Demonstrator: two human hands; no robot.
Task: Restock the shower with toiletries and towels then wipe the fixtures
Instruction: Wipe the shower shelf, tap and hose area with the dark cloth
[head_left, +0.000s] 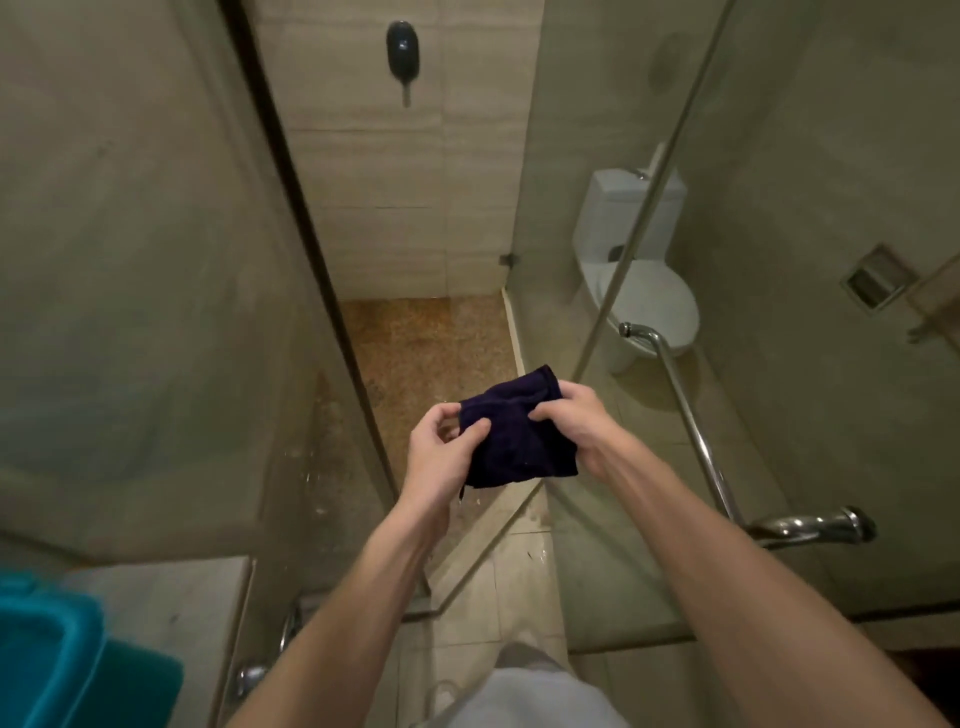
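Note:
A small dark navy cloth (511, 431) hangs folded in front of me, held by both hands at the shower doorway. My left hand (441, 452) pinches its left edge with thumb and fingers. My right hand (576, 421) grips its right side. A black soap dispenser (402, 52) is fixed high on the tiled back wall of the shower. A chrome door handle bar (696, 431) runs down the open glass door to my right.
A glass panel (156, 312) stands on the left, the open glass door (649, 208) on the right. A white toilet (639, 280) shows behind the glass. A teal tub (47, 654) sits at the lower left. The shower floor (431, 353) is brown mosaic.

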